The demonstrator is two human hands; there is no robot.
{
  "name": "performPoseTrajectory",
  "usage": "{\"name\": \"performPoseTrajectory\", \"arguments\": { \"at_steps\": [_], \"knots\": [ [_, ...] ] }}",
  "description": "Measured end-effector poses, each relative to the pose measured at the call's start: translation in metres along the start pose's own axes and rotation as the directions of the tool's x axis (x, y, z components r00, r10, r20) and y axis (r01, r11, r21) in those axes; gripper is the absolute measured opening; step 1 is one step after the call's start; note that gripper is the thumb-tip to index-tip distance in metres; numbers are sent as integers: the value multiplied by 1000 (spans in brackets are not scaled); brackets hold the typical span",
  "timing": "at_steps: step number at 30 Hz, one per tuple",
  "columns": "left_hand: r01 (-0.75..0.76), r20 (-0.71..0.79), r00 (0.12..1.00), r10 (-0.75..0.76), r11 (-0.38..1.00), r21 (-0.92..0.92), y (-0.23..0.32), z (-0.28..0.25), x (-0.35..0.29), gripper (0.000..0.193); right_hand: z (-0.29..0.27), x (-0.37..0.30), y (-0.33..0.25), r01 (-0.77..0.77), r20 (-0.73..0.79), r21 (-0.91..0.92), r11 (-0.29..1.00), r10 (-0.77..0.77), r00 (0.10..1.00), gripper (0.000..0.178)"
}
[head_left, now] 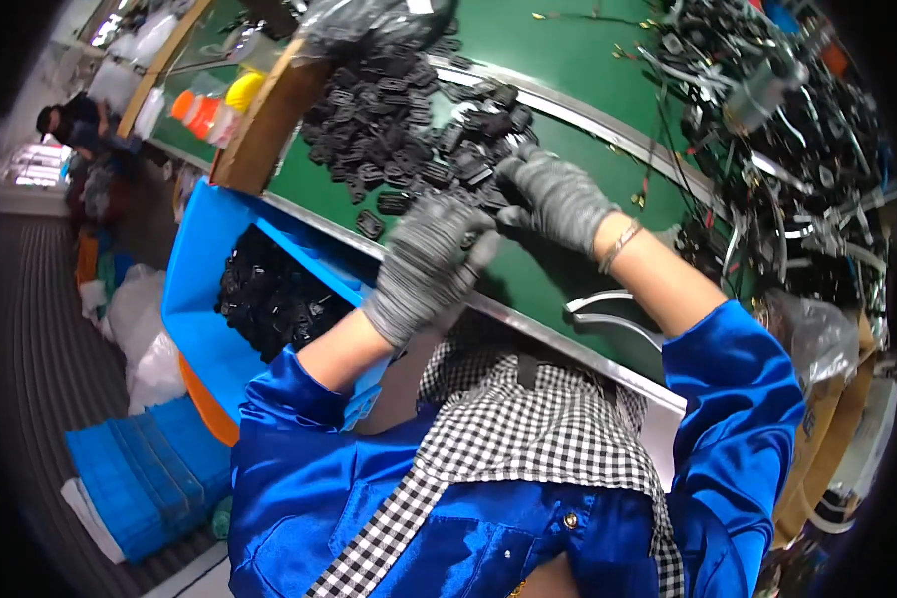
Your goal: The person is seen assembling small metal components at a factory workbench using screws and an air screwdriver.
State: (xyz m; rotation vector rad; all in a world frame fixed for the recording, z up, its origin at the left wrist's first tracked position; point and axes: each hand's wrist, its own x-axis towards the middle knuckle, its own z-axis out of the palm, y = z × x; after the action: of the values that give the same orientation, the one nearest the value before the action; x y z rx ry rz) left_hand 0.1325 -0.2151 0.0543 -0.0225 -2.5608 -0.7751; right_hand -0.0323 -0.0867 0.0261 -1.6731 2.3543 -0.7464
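Note:
A heap of small black plastic parts [374, 110] lies on the green worktop [558, 45], its near end reaching my gloved hands. My left hand [429, 264], in a grey striped knit glove, is at the near edge of the heap with its fingers curled in. Whatever is in those fingers is hidden. Just to the right, my right hand [558, 202], gloved alike, bends its fingers and thumb together against the black parts. I cannot make out what it grips. One loose black part [370, 223] lies left of my left hand.
A blue bin [194, 269] holding black pieces [274, 289] stands below the worktop's left edge. Tangled cables [767, 159] pile up at the right. A grey-white strip [608, 309] lies near the front edge. A wooden board [269, 125] borders the heap. Far left, a person [80, 125].

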Motion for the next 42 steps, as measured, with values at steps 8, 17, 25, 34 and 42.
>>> {"name": "performPoseTrajectory", "arguments": {
  "at_steps": [8, 17, 25, 34, 42],
  "knots": [
    [254, -63, 962, -264, 795, 551, -146, -44, 81, 19, -6, 10, 0, -224, 62, -39, 974, 226, 972, 31],
    [308, 236, 834, -500, 775, 552, -184, -39, 135, 22, -67, -39, -14, -223, -161, 541, 811, 360, 919, 17],
    [-215, -128, 971, 201, 970, -110, 31, 28, 100, 16, -83, -93, -13, -390, 3, 815, 429, 670, 743, 20],
    [58, 203, 973, 106, 742, -667, 115, 119, 82, 23, -96, -180, -11, -98, -53, 986, 137, 802, 595, 26],
    [627, 657, 752, -50, 358, -692, 148, 131, 71, 29, -83, -231, -18, -240, -465, 757, 608, 759, 455, 24]
  ]
}}
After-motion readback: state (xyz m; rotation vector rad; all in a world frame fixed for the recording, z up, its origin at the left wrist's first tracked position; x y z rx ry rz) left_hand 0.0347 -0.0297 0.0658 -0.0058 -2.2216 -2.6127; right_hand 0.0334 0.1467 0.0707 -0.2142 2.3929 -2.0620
